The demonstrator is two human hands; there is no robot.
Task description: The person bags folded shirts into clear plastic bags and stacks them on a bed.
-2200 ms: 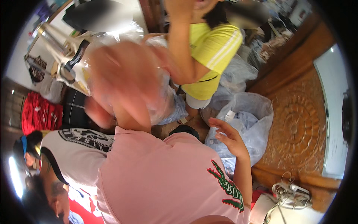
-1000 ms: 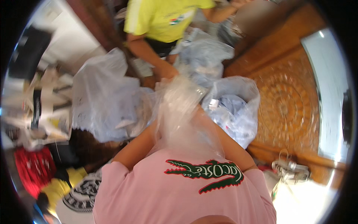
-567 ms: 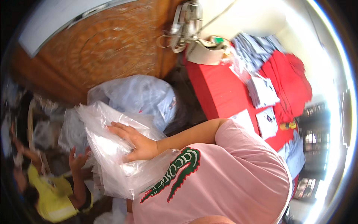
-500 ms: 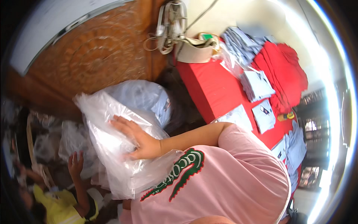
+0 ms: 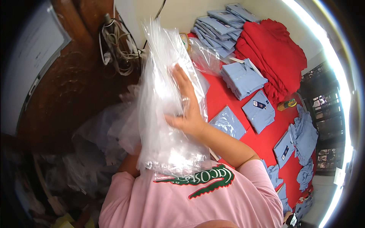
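Right hand [image 5: 188, 108] lies flat and open, fingers spread, on the front of the stack of clear plastic bags [image 5: 167, 114], pinning it upright against your chest, probably so the slippery sheets don't slide apart. Your left hand is hidden behind the stack, so I can't tell how it grips. To your right the red bench [image 5: 262, 140] is crowded with folded blue shirts [image 5: 243, 78], leaving bare patches only between them; more bags crowd your left.

A garment packing room: folded blue shirts [image 5: 243, 78] cover a red table [image 5: 262, 140].
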